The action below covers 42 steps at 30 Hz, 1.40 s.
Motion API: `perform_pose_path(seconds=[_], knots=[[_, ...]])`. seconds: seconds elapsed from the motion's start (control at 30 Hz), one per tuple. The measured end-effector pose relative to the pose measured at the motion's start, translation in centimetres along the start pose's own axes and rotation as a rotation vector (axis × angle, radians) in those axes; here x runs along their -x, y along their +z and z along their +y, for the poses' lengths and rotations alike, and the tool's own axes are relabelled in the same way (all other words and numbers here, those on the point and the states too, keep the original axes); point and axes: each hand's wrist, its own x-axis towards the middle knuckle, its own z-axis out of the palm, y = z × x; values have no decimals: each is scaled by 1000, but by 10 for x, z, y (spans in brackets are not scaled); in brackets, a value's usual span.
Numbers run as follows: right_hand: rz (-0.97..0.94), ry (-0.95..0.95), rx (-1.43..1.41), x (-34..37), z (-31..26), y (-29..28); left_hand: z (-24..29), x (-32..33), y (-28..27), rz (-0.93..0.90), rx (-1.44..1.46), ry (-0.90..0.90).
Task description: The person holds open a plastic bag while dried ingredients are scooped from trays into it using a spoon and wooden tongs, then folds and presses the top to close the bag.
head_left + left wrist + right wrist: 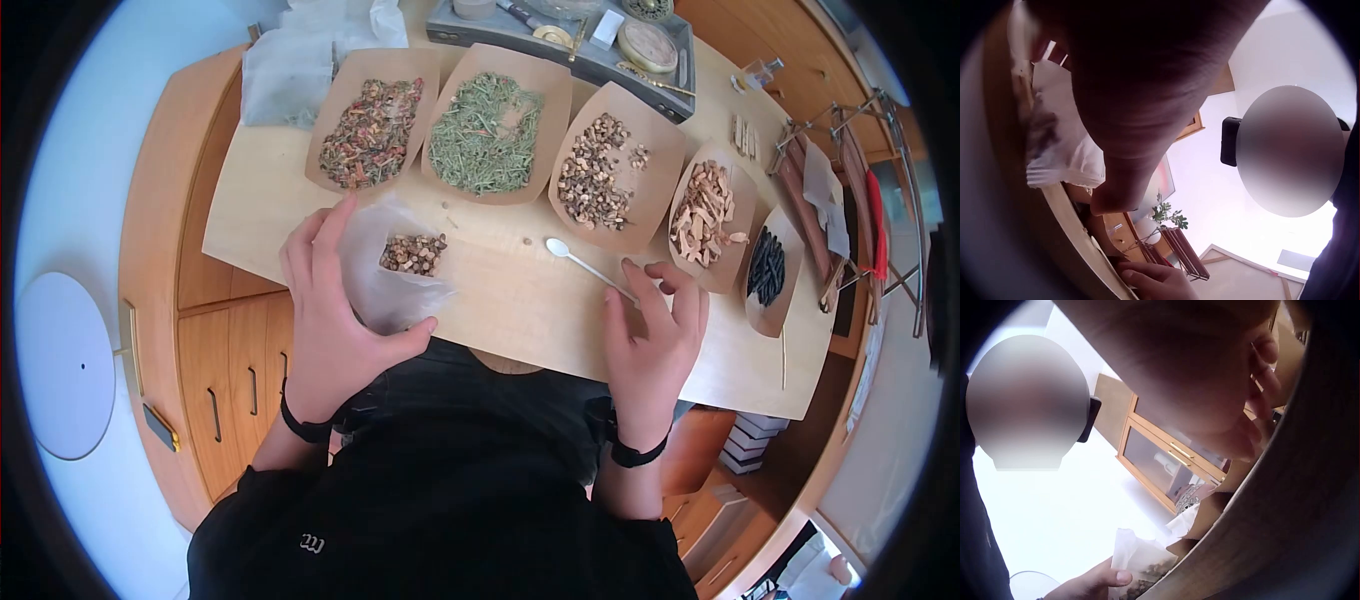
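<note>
A translucent bag [375, 290] stands at the near left of the table, its mouth spread, with brown, chopped dried pieces [412, 254] inside. My left hand [335, 310] curves around its left side, thumb and fingers spread wide; the right wrist view shows that thumb [1124, 577] against the bag. To the right, a white spoon [585, 262] lies on the table, bowl pointing up and left. My right hand [655, 335] is at the end of its handle, thumb and index finger apart on either side. Similar brown pieces fill part of a paper tray [650, 215] beyond the spoon.
More paper trays line the table: red-green dried flowers [370, 135], green herb [485, 135], pale wood-like slices [708, 215] and dark sticks [767, 268]. Behind them stands a grey tray [600, 70] of small items. Spare bags [290, 85] lie back left; a folding rack [850, 190] stands right.
</note>
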Motion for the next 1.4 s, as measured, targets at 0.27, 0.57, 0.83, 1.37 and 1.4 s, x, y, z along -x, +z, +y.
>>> perform_pose_path(seconds=[0.27,0.57,0.83,1.37,1.4], knots=[[-210,-139,-69,-25,-46,25,-1,3,-12,-93,-50,-80],[-247,-242,182,-43,-72,47,-22,9,8,29,224,43],[-199,-48,-133,-43,-79,42,-45,14,23,186,362,220],[-158,-36,-721,-42,-110,-12,-23,23,51,368,957,459],[-182,32,-687,-39,-111,-10,-26,24,45,370,958,458]])
